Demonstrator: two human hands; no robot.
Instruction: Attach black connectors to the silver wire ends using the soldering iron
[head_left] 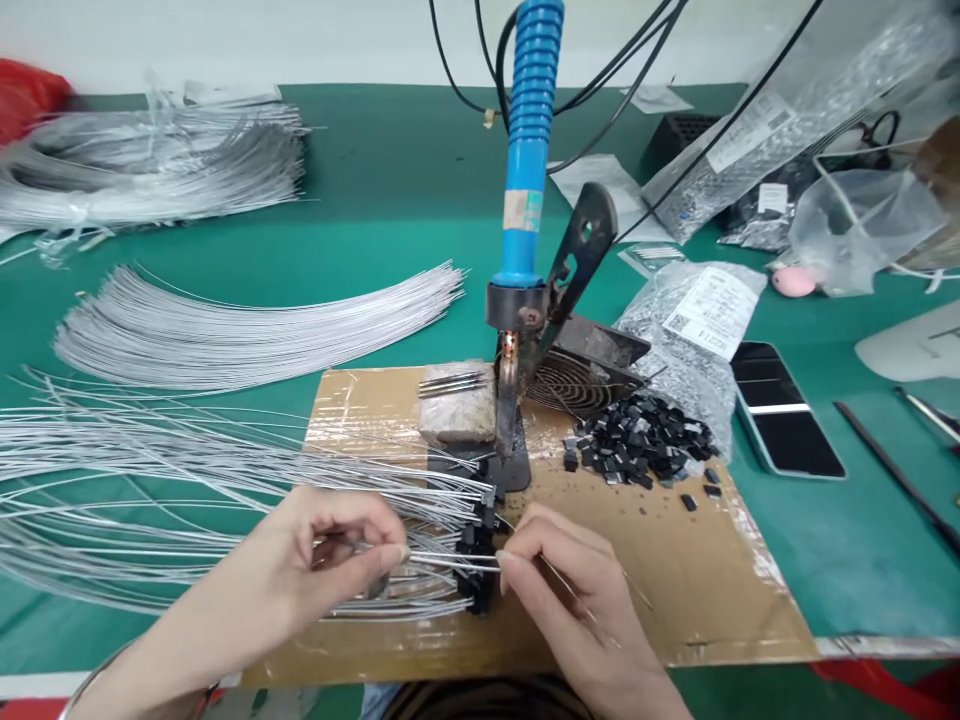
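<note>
Thin grey wires (450, 561) stretch level between my two hands in the head view. My left hand (337, 560) pinches them between thumb and fingers. At their right ends, my right hand (574, 590) has its thumb and forefinger pressed together on the tips. A fine bare strand (570, 590) crosses behind my right fingers; whether they grip it too I cannot tell. Just beyond and beneath the held wires lies a row of black connectors (474, 550), with many grey wires (405, 490) running left from them. A blue-handled soldering iron (530, 130) stands tip down in a holder behind them.
Beside the iron is a pale block (456, 412) with metal pins on top. Loose black connectors (649, 438) are heaped on the cardboard (675, 590). A phone (787, 410), tweezers (930, 415) and plastic bags (712, 310) lie right. Wire bundles (255, 335) lie left.
</note>
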